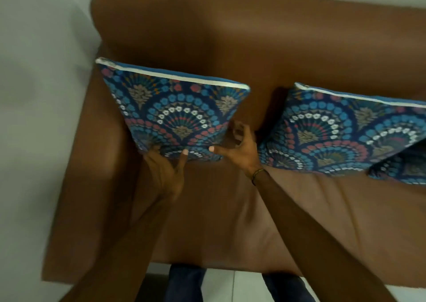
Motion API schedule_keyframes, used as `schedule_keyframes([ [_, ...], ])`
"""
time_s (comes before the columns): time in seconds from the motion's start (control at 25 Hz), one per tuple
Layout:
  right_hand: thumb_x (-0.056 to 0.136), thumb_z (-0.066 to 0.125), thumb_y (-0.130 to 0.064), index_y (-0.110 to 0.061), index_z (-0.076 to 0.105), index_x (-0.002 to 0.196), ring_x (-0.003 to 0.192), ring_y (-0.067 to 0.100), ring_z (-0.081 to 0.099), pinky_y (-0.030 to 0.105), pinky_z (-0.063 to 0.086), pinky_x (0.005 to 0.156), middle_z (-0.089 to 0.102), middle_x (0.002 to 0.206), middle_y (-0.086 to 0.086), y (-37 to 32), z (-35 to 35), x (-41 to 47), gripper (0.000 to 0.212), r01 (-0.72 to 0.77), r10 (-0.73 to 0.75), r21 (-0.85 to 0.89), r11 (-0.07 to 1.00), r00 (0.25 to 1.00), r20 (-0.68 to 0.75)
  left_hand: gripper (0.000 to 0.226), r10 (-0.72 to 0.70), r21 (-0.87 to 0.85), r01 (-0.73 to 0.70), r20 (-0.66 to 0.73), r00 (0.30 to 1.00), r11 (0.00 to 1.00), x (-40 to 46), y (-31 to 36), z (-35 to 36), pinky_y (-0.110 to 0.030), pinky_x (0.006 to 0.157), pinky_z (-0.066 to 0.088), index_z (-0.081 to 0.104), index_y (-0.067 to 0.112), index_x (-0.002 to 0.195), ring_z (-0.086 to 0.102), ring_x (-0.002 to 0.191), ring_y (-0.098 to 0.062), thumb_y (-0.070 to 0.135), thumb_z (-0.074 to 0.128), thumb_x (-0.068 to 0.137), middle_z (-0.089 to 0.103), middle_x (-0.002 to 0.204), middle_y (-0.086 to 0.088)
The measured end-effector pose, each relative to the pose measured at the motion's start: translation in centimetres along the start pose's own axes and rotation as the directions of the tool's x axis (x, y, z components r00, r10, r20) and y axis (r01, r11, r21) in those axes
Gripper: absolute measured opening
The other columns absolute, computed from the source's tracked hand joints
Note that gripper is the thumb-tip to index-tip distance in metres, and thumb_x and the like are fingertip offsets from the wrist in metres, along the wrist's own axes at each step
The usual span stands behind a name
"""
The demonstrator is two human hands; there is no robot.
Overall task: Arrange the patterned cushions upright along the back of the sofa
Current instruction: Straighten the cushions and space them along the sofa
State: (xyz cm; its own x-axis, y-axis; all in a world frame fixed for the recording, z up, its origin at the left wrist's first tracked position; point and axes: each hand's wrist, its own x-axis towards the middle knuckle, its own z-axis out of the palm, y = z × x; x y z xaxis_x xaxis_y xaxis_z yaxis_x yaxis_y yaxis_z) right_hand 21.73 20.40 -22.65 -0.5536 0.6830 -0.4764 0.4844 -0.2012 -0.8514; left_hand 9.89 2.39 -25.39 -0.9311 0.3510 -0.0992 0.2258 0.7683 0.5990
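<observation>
We take the brown sofa's backrest (230, 36) as our landmark. The left patterned cushion (170, 115) stands upright against that backrest, near the sofa's left armrest (76, 163), its white-piped top edge leaning back toward the upholstery. Our left hand (164, 170) cups the cushion's lower left corner, fingers tucked under and thumb pressed on the printed face, so it grips the cushion. Our right hand (239, 147) sits at the lower right corner with the fingers spread and curled, the thumb just touching the bottom edge; it looks loose rather than clamped, though motion blur keeps us from being sure. We judge this two-corner hold serves to square the cushion and seat its base where the seat (230, 209) meets the backrest, so it stays up on its own.

A second patterned cushion (341, 131) already leans on the backrest to the right, with a clear strip of bare upholstery between the two. A third cushion (401, 170) shows only partly at the picture's right edge, overlapping the second one's lower corner; whether it stands or lies flat we cannot tell.

Room to shift remains: a narrow gap toward the armrest and the gap toward the second cushion. The seat in front is bare, so our hands can draw straight back.
</observation>
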Motion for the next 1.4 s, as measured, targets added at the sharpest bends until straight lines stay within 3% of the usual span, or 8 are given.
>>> schedule_keyframes([
  [0.16,0.074,0.100,-0.020,-0.017,0.065,0.114,0.101,0.013,0.066,0.005,0.054,0.082,0.066,0.107,-0.003,3.6,-10.8,-4.2,0.053,-0.010,0.005,-0.062,0.998,0.997,-0.076,0.090,0.041,-0.190,0.012,0.274,0.961,0.982,-6.5,8.1,5.5,-0.054,0.113,0.046,0.045,0.005,0.142,0.057,0.127,-0.040,0.074,0.061,0.085,0.057,0.137,-0.023],
  [0.28,0.079,0.097,-0.020,-0.016,0.066,0.093,0.079,0.013,0.065,0.016,0.055,0.075,0.068,0.085,0.006,5.6,-19.3,-7.4,0.034,-0.025,0.004,-0.107,0.994,0.981,-0.193,0.095,0.094,-0.303,0.034,0.400,0.911,0.953,-8.9,13.2,8.5,-0.049,0.118,0.041,0.032,0.010,0.159,0.049,0.141,-0.034,0.051,0.074,0.085,0.045,0.157,-0.019],
  [0.44,0.068,0.102,-0.033,-0.017,0.054,0.117,0.100,0.019,0.065,0.044,0.060,0.097,0.070,0.117,0.017,7.9,-31.9,-8.4,0.071,-0.102,0.083,-0.010,0.995,0.856,-0.510,0.117,0.168,-0.374,0.021,0.464,0.870,0.927,-9.9,20.0,12.4,-0.042,0.122,0.037,0.010,0.020,0.168,0.035,0.152,-0.024,0.030,0.090,0.084,0.030,0.171,-0.013],
  [0.56,0.072,0.100,-0.010,-0.018,0.029,0.161,0.129,0.021,0.054,0.041,0.055,0.107,0.054,0.145,0.000,7.9,-36.2,-6.3,0.114,-0.132,0.182,0.157,0.979,0.911,-0.370,0.117,0.256,-0.437,-0.028,0.475,0.842,0.899,-9.1,22.7,15.2,-0.038,0.120,0.037,0.011,0.018,0.166,0.038,0.150,-0.019,0.020,0.092,0.081,0.036,0.166,-0.003],
  [0.84,0.032,0.109,-0.055,-0.031,0.048,0.146,0.130,0.020,0.069,0.052,0.061,0.105,0.069,0.141,-0.005,11.0,-35.5,-3.1,0.132,-0.077,0.121,0.151,0.986,0.943,-0.312,0.110,0.243,-0.465,-0.052,0.361,0.900,0.884,-10.2,22.2,16.7,-0.009,0.109,0.040,0.015,0.009,0.163,0.042,0.140,-0.013,0.016,0.090,0.083,0.043,0.158,-0.007],
  [0.96,0.040,0.109,-0.045,-0.031,0.044,0.148,0.129,0.015,0.066,0.050,0.058,0.110,0.066,0.138,-0.012,10.1,-35.2,-3.8,0.126,-0.027,0.074,0.151,0.988,0.945,-0.318,0.105,0.235,-0.421,-0.087,0.313,0.920,0.903,-12.1,23.4,15.5,0.006,0.106,0.026,0.014,0.000,0.162,0.037,0.144,-0.018,0.017,0.086,0.088,0.035,0.161,-0.009],
  [1.12,0.071,0.101,-0.030,-0.026,0.036,0.161,0.144,0.021,0.052,0.041,0.049,0.118,0.052,0.154,-0.002,9.8,-37.0,-7.4,0.111,-0.026,0.061,0.098,0.995,0.923,-0.380,0.078,0.306,-0.075,-0.303,0.031,0.951,0.950,-18.2,25.9,15.1,-0.035,0.116,0.042,0.045,-0.004,0.145,0.056,0.128,-0.042,0.040,0.081,0.092,0.051,0.141,-0.029],
  [1.4,0.070,0.085,-0.071,-0.026,0.050,0.155,0.129,0.026,0.060,0.051,0.056,0.104,0.060,0.145,0.006,12.7,-51.9,-13.1,0.102,-0.033,-0.150,-0.242,0.970,0.702,-0.696,0.064,0.540,-0.382,-0.405,0.379,0.751,0.831,-28.5,37.1,24.9,-0.056,0.111,0.048,0.045,0.005,0.148,0.054,0.135,-0.041,0.031,0.073,0.096,0.045,0.148,-0.024],
])
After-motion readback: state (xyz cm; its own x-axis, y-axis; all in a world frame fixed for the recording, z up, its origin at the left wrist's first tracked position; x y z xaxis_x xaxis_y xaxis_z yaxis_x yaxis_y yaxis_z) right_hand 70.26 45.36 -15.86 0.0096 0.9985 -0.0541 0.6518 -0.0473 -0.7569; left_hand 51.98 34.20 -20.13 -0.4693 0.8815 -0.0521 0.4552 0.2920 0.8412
